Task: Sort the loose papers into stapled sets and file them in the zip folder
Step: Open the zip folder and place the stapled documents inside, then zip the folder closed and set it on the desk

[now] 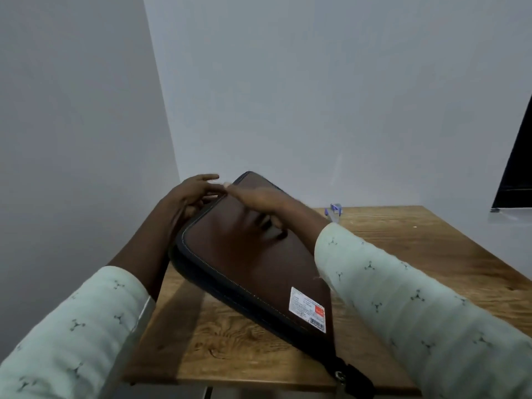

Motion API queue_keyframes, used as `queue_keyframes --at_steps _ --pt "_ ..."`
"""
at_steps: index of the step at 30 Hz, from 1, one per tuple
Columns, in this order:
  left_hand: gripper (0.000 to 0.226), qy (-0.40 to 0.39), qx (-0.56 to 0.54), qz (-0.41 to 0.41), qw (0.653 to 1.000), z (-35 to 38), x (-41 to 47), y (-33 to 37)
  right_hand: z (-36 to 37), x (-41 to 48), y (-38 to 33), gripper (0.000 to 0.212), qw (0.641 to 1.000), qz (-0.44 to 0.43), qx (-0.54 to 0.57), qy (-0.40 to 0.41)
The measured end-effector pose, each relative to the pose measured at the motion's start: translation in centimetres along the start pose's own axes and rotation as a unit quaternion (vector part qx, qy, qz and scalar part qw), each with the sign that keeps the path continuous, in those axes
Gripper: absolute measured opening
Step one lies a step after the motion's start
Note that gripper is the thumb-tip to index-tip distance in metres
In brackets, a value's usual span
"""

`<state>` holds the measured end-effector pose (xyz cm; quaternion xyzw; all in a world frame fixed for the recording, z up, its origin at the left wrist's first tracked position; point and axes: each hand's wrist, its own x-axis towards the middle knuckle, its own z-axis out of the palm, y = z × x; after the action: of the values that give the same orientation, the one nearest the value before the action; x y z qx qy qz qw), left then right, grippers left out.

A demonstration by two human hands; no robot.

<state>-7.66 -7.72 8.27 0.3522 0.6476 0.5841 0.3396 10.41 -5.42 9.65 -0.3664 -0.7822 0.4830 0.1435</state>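
**A:** Where is the zip folder [244, 254]?

**B:** It lies on the wooden worktop [417, 254], slantwise from about 11 o'clock down to 5 o'clock. It is brown with a dark stitched border. Its far end is tilted up off the wood and casts a shadow beneath, while its near end reaches the front edge.

**A:** And the hands?

**B:** The left hand [187, 197] is at the raised far-left edge, around 11 o'clock. Its lower fingers are curled round that edge, holding it, and its forefinger points outward. The right hand [259, 198] reaches across the cover toward the same corner with its fingers stretched that way. It is blurred, so I cannot tell whether it pinches anything or only touches the cover.

**A:** Anything on the cover?

**B:** There is a white sticker [307, 309] with a red patch and a barcode, near the 5 o'clock corner. Just past that corner, a dark strap with a metal buckle [340, 377] hangs over the front edge.

**A:** What else is about?

**B:** A small purple-and-grey stapler [334, 211] sits at the worktop's far edge, near 1 o'clock, apart from the folder. Both arms wear pale patterned sleeves [403, 289]. A plain grey wall [316, 96] stands behind, and there is a dark panel [516, 156] at 2 o'clock.
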Motion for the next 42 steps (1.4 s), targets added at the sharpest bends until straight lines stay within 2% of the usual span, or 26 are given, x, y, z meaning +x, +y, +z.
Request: queue_keyframes --at_steps 2,4,6,8,11,14,18,20,21,23,25,28,31,32,34,35,37,38,40,42 --pt "0.034 -0.041 -0.035 -0.002 0.999 1.0 -0.3 1.2 -1.1 -0.9 -1.1 0.075 0.999 -0.011 0.042 -0.014" --pt "0.047 -0.055 -0.097 0.006 0.994 2.2 -1.1 2.8 -2.4 -1.5 -2.1 0.07 0.998 -0.017 0.064 -0.006" --pt "0.056 -0.054 -0.136 0.053 0.988 4.0 -2.0 5.0 -3.6 -2.5 -2.9 0.055 0.991 -0.036 0.122 0.027" --pt "0.065 -0.084 -0.139 0.092 0.982 6.4 -2.9 7.2 -5.3 -2.8 -3.0 0.035 0.976 -0.069 0.206 0.019" --pt "0.072 -0.162 -0.111 0.103 0.975 10.3 -4.2 8.8 -8.0 -2.9 -1.5 0.031 0.956 -0.08 0.281 0.01" --pt "0.073 -0.224 -0.061 0.075 0.97 13.1 -3.7 7.0 -8.6 -1.3 2.8 0.035 0.943 -0.041 0.324 0.068" --pt "0.065 -0.234 -0.013 0.045 0.971 12.8 -1.5 2.1 -7.8 2.0 10.3 0.055 0.917 0.053 0.365 0.153" --pt "0.06 -0.23 0.045 0.038 0.971 11.1 -0.7 0.0 -7.3 1.8 12.8 0.031 0.906 0.084 0.374 0.18" --pt "0.057 -0.221 0.078 0.034 0.971 9.8 -0.3 -0.9 -7.1 1.6 13.9 0.018 0.908 0.1 0.361 0.186" --pt "0.049 -0.197 0.139 0.02 0.97 6.8 0.3 -2.6 -7.3 1.5 16.1 0.011 0.919 0.127 0.32 0.191" --pt "0.04 -0.171 0.188 0.0 0.967 4.0 0.9 -4.6 -7.3 2.2 17.6 0.018 0.937 0.131 0.243 0.215" --pt "0.038 -0.159 0.191 -0.013 0.968 2.0 1.4 -6.8 -7.6 3.3 17.7 0.032 0.959 0.121 0.013 0.256" --pt "0.036 -0.131 0.194 0.032 0.972 2.6 1.0 -8.9 -7.2 3.9 17.7 0.047 0.924 0.129 -0.23 0.276" --pt "0.037 -0.115 0.217 0.06 0.968 2.9 1.0 -10.0 -6.7 3.6 17.4 0.049 0.904 0.103 -0.289 0.296" --pt "0.041 -0.084 0.275 0.118 0.95 3.2 1.1 -12.2 -4.8 2.9 16.1 0.046 0.87 -0.011 -0.364 0.332" --pt "0.042 -0.072 0.292 0.135 0.944 3.2 0.9 -12.9 -3.5 2.3 15.0 0.036 0.873 -0.079 -0.357 0.323" --pt "0.05 -0.083 0.299 0.144 0.94 2.7 1.2 -13.3 -0.4 0.6 12.9 0.013 0.916 -0.175 -0.285 0.222" --pt "0.054 -0.1 0.302 0.141 0.938 2.6 1.2 -13.2 1.7 -0.3 12.3 0.012 0.926 -0.209 -0.271 0.16" --pt "0.047 -0.123 0.304 0.136 0.935 2.2 1.0 -12.7 5.8 -2.3 10.8 0.019 0.919 -0.269 -0.28 0.069" --pt "0.042 -0.122 0.301 0.129 0.937 2.2 1.1 -12.6 8.5 -3.5 9.9 0.031 0.905 -0.313 -0.286 0.042"
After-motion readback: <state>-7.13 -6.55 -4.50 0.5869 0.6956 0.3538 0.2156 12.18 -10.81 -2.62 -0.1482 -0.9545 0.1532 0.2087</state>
